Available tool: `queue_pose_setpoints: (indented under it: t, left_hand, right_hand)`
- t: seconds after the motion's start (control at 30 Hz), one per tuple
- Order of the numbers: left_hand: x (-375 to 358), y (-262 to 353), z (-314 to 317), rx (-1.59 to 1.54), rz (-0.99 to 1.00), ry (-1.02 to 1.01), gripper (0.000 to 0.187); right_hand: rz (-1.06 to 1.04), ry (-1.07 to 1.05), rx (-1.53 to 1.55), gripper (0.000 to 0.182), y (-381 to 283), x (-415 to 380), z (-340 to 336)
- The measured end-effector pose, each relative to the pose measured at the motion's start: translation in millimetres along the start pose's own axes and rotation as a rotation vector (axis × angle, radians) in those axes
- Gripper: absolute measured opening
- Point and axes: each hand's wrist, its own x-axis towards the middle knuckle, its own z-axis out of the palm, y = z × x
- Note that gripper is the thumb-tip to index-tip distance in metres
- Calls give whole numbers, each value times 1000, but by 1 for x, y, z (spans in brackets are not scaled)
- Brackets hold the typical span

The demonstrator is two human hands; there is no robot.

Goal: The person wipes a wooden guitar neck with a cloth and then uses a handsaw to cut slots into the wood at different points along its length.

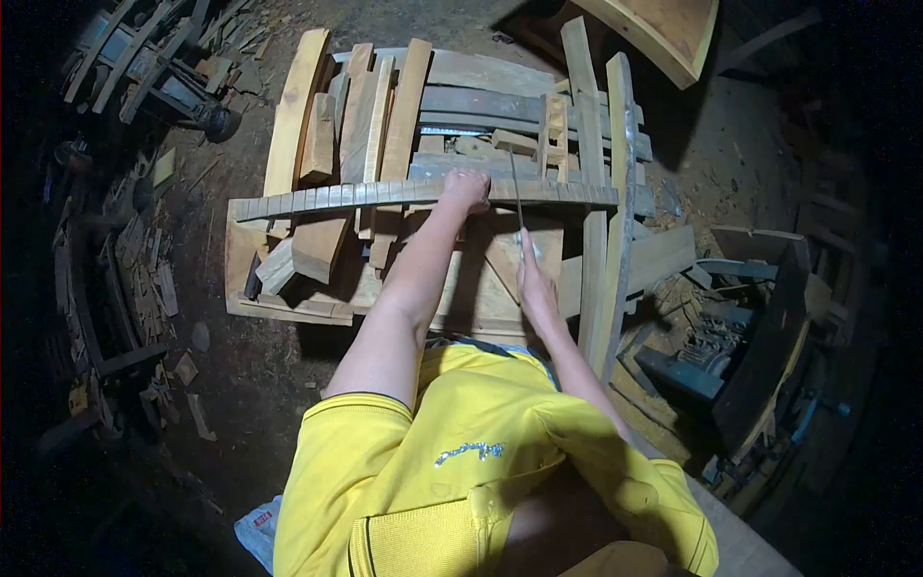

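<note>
A long wooden strip (336, 197) with many evenly spaced cross cuts lies left to right over the wood pieces on the workbench (375, 288). My left hand (467, 189) grips this strip near its middle, fingers wrapped over it. Just to the right, my right hand (536, 288) is closed around the handle of a thin saw (517, 188). The saw's narrow blade points away from me and crosses the strip to the right of my left hand. Whether its teeth are in the wood cannot be made out.
Several boards (404, 115) lie lengthwise under and behind the strip. Two long planks (620, 212) run along the bench's right side. A machine (711, 346) in a wooden frame stands at the right. Wood scraps (159, 260) litter the floor at the left.
</note>
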Motion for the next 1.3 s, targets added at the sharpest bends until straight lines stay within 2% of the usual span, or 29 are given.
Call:
queue_pose_setpoints:
  t: [0.13,0.33,0.5,0.6,0.67,0.77,0.9,0.97,1.07,1.23,1.3]
  left_hand:
    - [-3,1,2,-62,7,52,26]
    - [-1,-1,-1,-38,31,-20,31]
    - [-4,3,-4,37,19,-30,42]
    - [1,1,-3,36,12,-85,44]
    - [-3,3,-6,38,17,-69,44]
    - [-1,-1,4,45,23,-27,41]
    - [3,-2,9,18,46,20,36]
    - [-1,1,5,25,39,23,35]
    - [-5,1,4,44,35,19,34]
    - [8,-5,14,26,43,-2,37]
    - [5,-4,11,34,40,-30,39]
  right_hand:
    - [13,-6,-13,60,-3,31,-3]
    - [4,57,-13,56,-7,86,-4]
    - [42,18,-4,56,-11,65,-7]
    - [40,43,-56,58,-11,40,-3]
    - [88,-34,-40,60,-3,20,-2]
    - [70,-23,-34,59,-1,-5,2]
    - [74,-17,-52,57,-5,26,1]
    - [17,74,-31,54,-5,50,1]
    - [34,48,-7,53,-13,64,-3]
    - [24,47,20,54,-13,13,-5]
    - [101,-53,30,56,-9,-6,-4]
